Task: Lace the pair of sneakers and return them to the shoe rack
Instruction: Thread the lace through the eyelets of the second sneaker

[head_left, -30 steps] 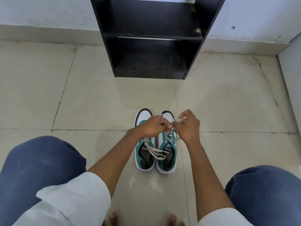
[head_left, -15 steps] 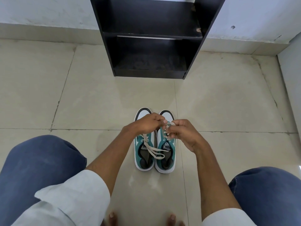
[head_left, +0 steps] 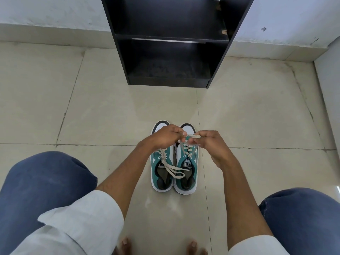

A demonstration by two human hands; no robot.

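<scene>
Two teal and white sneakers stand side by side on the floor, toes pointing away from me. The left sneaker (head_left: 159, 173) has its cream lace tied, with loops trailing over the right sneaker (head_left: 188, 168). Above the right sneaker's front, my left hand (head_left: 165, 138) and my right hand (head_left: 211, 144) each pinch an end of its cream lace (head_left: 192, 136), fingertips nearly touching. The black shoe rack (head_left: 171, 43) stands against the wall beyond the shoes, its shelves bare.
Beige floor tiles (head_left: 101, 111) surround the shoes. My knees in blue trousers (head_left: 42, 184) frame the view at both sides, and my bare toes (head_left: 126, 244) show at the bottom edge. A white wall (head_left: 329, 74) rises at the right.
My right hand has turned and dropped a little, drawing the lace toward the left hand. Both hands have come closer together over the right sneaker. The sneakers have stayed in place.
</scene>
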